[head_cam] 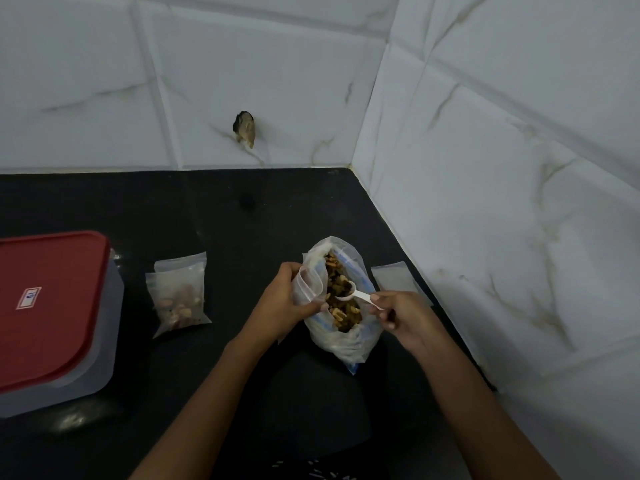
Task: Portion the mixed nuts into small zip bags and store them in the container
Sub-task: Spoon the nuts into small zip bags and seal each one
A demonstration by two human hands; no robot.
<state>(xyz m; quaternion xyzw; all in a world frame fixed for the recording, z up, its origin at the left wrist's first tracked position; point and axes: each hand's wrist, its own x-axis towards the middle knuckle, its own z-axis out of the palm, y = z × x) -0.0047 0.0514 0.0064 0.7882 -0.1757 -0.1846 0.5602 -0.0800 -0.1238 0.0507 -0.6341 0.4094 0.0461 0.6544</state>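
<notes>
Black desk (225, 209): left fingers (289, 270) pinch my bag (308, 284) open, nine o'clock of the nuts (341, 292); right fingers (381, 301) pinch the spoon (356, 295); tip slowly.

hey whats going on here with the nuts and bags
A person is portioning mixed nuts on a dark counter. The left hand holds a small zip bag open beside the big nut bag, while the right hand pinches a white spoon dipped into the nuts. To the left lie filled small bags, next to the container, whose red lid is on. Beside the big bag's right lie empty small bags.
</notes>
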